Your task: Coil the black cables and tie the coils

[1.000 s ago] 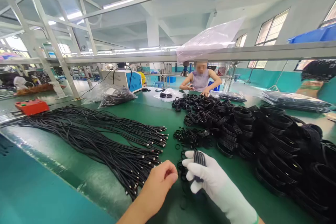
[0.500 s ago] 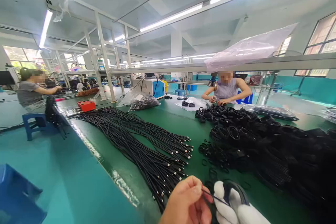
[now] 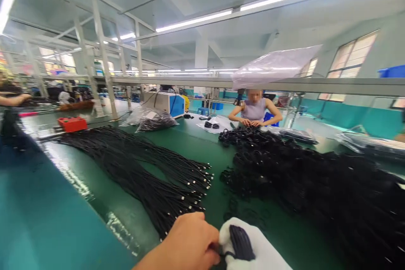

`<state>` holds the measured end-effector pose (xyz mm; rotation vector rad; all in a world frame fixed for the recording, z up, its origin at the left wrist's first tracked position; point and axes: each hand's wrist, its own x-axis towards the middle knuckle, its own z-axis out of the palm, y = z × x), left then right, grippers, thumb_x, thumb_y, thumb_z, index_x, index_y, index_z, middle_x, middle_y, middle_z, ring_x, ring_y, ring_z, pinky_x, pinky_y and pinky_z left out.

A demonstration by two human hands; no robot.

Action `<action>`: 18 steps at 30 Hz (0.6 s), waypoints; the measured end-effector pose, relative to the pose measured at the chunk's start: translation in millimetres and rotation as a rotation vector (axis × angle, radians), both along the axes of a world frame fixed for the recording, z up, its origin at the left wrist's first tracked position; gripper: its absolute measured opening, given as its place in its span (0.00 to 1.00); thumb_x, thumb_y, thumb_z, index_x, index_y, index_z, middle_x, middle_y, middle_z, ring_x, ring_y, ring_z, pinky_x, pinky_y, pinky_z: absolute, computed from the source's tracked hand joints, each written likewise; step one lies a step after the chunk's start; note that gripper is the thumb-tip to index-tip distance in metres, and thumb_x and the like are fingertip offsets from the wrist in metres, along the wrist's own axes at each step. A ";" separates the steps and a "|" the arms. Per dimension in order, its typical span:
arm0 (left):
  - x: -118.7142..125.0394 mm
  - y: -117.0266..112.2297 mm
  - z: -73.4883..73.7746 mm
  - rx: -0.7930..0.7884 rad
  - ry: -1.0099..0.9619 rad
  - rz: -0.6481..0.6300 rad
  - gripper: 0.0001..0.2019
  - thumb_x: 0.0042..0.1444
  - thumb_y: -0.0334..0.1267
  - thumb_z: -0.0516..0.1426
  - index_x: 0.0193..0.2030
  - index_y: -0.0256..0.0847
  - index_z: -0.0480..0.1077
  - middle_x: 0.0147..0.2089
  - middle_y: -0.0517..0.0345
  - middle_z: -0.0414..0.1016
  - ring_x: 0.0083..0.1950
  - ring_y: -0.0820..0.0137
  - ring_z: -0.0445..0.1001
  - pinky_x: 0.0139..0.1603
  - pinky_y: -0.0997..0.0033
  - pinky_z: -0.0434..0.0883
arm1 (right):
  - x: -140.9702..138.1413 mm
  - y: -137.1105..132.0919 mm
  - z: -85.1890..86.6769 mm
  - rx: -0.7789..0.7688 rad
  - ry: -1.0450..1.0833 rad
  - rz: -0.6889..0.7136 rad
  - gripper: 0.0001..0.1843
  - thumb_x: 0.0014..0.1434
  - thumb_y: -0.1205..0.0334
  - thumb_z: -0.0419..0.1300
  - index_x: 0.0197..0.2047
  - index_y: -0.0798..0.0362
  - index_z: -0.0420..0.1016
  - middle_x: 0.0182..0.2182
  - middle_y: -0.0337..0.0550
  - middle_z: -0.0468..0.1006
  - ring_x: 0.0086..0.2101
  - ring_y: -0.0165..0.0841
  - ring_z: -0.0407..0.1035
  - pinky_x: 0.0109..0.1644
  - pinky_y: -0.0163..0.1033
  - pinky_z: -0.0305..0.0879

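My left hand [image 3: 191,238] is bare, low in the middle of the view, with its fingers curled together against the right hand. A thin black band [image 3: 230,255] runs between its fingertips and the coil; most of the band is hidden. In a white glove, my right hand [image 3: 257,242] wraps around a coiled black cable [image 3: 241,242], whose bundled turns show between the gloved fingers. To the left lies a long bundle of straight black cables [image 3: 133,177] with pale connector ends. At the right spreads a large heap of coiled black cables [image 3: 303,177].
Small loose black rings [image 3: 249,215] lie on the green table [image 3: 186,143] beyond my hands. A red box [image 3: 72,124], a plastic bag of dark items [image 3: 155,119] and a blue-white machine [image 3: 171,103] stand farther back. Across the table, a person [image 3: 255,112] handles cables below a shelf rail [image 3: 190,81].
My view has turned right, so the scene shifts left. The band was stretched visibly between my hands; now my left hand is up against the right one and the coil shows its side.
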<state>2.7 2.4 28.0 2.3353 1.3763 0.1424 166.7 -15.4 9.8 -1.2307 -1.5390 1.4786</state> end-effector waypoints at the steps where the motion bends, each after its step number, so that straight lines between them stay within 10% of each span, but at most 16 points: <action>1: -1.0 -0.9 2.9 -0.004 0.019 -0.015 0.05 0.47 0.32 0.59 0.23 0.41 0.75 0.25 0.60 0.67 0.29 0.69 0.65 0.26 0.73 0.52 | -0.9 -1.8 1.5 -0.016 -0.008 -0.010 0.10 0.38 0.73 0.61 0.22 0.53 0.62 0.18 0.30 0.58 0.21 0.22 0.49 0.23 0.30 0.46; 6: -9.4 -3.4 12.6 -0.211 -0.083 -0.154 0.08 0.43 0.29 0.60 0.28 0.47 0.77 0.28 0.64 0.73 0.40 0.66 0.69 0.37 0.75 0.61 | 3.5 0.4 1.9 -0.112 0.123 -0.126 0.19 0.37 0.71 0.57 0.37 0.53 0.67 0.22 0.31 0.65 0.18 0.22 0.57 0.20 0.30 0.54; 11: -16.1 2.1 3.3 -0.185 -0.264 0.044 0.18 0.36 0.38 0.67 0.38 0.47 0.73 0.40 0.64 0.72 0.43 0.65 0.68 0.42 0.72 0.64 | 7.5 9.6 -3.6 -0.260 0.123 -0.122 0.33 0.35 0.70 0.55 0.50 0.56 0.61 0.23 0.32 0.70 0.15 0.24 0.61 0.16 0.30 0.55; 18: -6.7 4.6 -7.1 -0.227 -0.350 -0.038 0.27 0.39 0.40 0.64 0.50 0.47 0.68 0.46 0.59 0.68 0.48 0.62 0.66 0.48 0.67 0.64 | 5.4 15.5 -47.3 -0.126 0.116 0.001 0.44 0.32 0.71 0.64 0.56 0.53 0.60 0.28 0.36 0.74 0.27 0.29 0.67 0.29 0.33 0.63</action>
